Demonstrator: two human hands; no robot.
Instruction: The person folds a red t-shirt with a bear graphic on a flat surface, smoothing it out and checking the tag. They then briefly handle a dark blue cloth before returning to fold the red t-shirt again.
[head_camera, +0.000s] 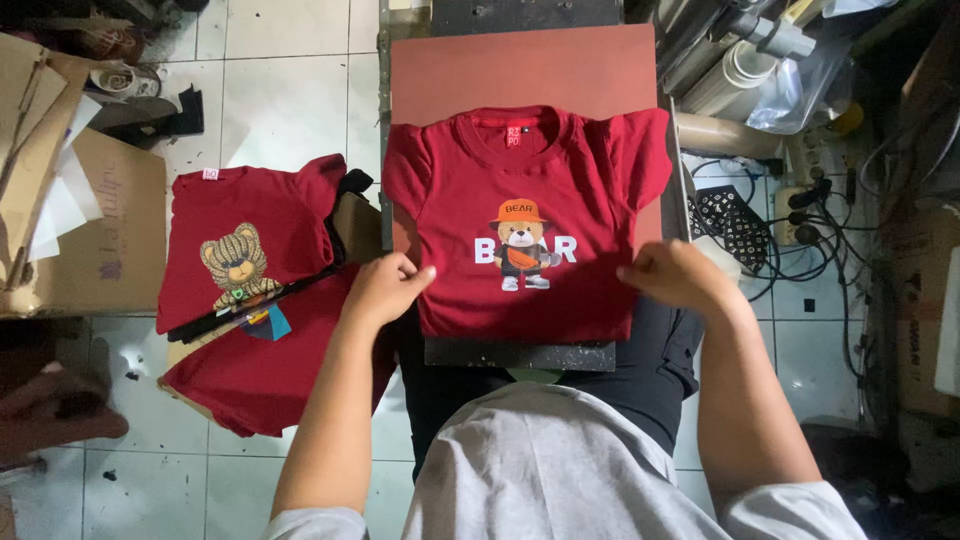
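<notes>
Left hand pinched shut on the left edge of a small dark-red cotton T-shirt with a cartoon bear print; right hand curled closed on its right edge. Shirt spread flat on a reddish rectangular press platen. Stack of matching red printed shirts just left.

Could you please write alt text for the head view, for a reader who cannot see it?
Seen from above, a person's left hand and right hand grip the sides of a red T-shirt with a cartoon bear print, spread on a press platen. More red shirts lie stacked to the left.
</notes>
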